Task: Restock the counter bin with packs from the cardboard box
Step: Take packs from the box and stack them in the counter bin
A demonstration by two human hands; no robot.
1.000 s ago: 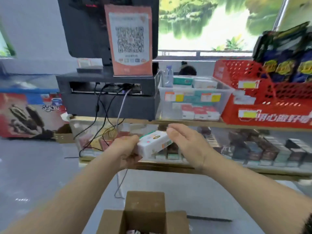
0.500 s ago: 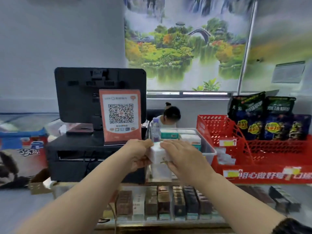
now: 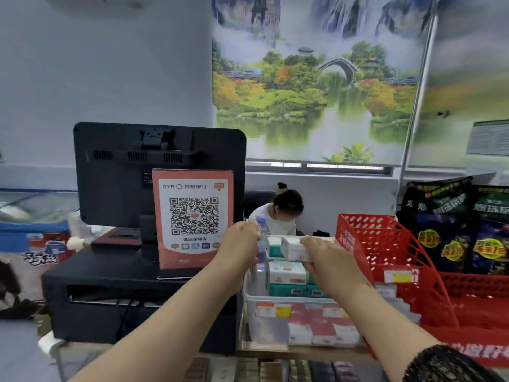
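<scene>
A clear plastic counter bin (image 3: 253, 321) stands on the counter with white and green packs (image 3: 287, 272) stacked inside. My right hand (image 3: 330, 261) grips a white pack (image 3: 293, 248) and holds it over the bin's far half, above the stacked packs. My left hand (image 3: 242, 250) is at the bin's left rim, beside a water bottle (image 3: 262, 235) standing in the bin. Its fingers curl towards the bottle, and I cannot tell if they hold anything. The cardboard box is out of view.
A black monitor (image 3: 124, 172) on a black stand and an orange QR sign (image 3: 194, 216) sit left of the bin. A red basket rack (image 3: 391, 260) with dark snack bags (image 3: 440, 230) is on the right. A person (image 3: 278, 213) sits behind the counter.
The view rose from the floor box to the counter. The pack moved up and forward over the bin. My left hand has come off the pack, which now rests in my right hand alone.
</scene>
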